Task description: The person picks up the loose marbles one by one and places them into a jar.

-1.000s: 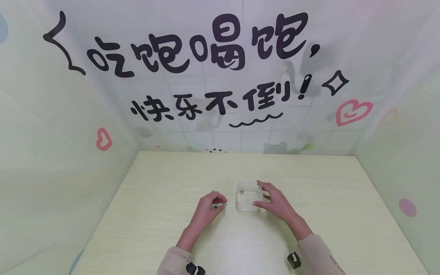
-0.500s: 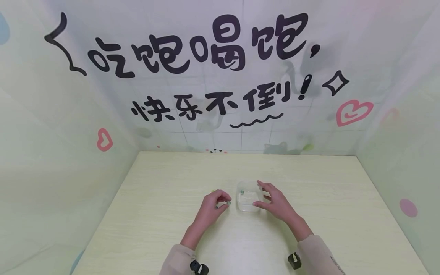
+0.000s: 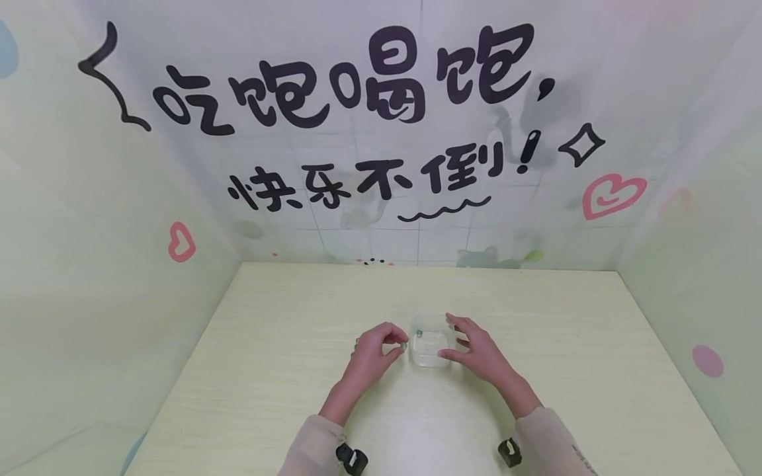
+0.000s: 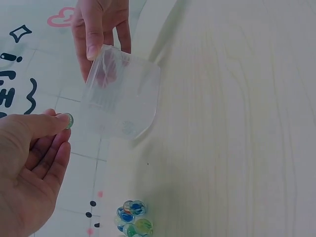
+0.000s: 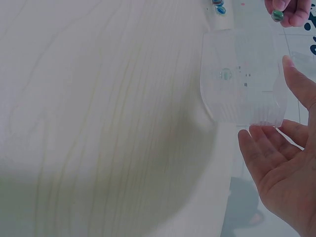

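Between thumb and fingertips my left hand [image 3: 372,354] pinches a small green glass marble [image 4: 69,121], just left of the container's rim. The clear plastic container [image 3: 426,361] stands upright on the table, its open side up. A single greenish marble [image 5: 225,74] lies inside it. My right hand [image 3: 481,350] holds the container by its right side, thumb at the near corner and fingers on the far side. Several blue, green and red-tinted marbles [image 4: 133,217] lie grouped on the table below the left hand, which hides them in the head view.
The pale wood-grain table [image 3: 286,317] is enclosed by a back curtain [image 3: 381,132] printed with black lettering and by side curtains. Black straps [image 3: 352,459] show at both sleeves.
My left hand has moved right and slightly away from me with the pinched marble, reaching the container's left edge. The right hand and the container have stayed in place.
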### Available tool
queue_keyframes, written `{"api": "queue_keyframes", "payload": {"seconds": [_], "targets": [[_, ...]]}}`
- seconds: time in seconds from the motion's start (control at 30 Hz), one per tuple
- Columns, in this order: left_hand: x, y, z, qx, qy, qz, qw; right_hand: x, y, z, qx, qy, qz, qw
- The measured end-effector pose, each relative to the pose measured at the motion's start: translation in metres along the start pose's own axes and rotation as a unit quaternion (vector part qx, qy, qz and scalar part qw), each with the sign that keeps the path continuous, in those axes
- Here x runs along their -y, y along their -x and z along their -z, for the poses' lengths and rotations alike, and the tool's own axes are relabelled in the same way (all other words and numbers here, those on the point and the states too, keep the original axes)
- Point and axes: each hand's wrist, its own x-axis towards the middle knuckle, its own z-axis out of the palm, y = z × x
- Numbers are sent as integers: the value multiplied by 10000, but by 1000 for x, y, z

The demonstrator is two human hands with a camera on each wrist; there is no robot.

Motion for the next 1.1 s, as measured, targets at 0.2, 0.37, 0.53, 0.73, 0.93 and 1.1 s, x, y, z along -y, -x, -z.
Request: {"api": "queue_keyframes", "payload": {"seconds": [0.2, 0.37, 0.53, 0.73, 0.93, 1.1], "targets": [[-5, -6, -1, 64, 159, -136, 9998, -1, 0, 0, 3, 4, 30, 10000], [-9, -10, -2, 60, 116, -212, 9997, -1, 1, 0, 26, 14, 47, 10000], [-11, -12, -3, 72, 28, -269, 9996, -2, 1, 1, 16, 6, 62, 10000], [-13, -15, -5, 119, 64, -228, 9996, -4, 0, 0, 10, -21, 161, 9999], [-15, -18, -7, 191, 47, -166, 9997, -4, 0, 0, -13, -1, 166, 9999], [-19, -20, -8, 231, 101, -213, 9995, -5, 0, 0, -7, 14, 180, 9998]]}}
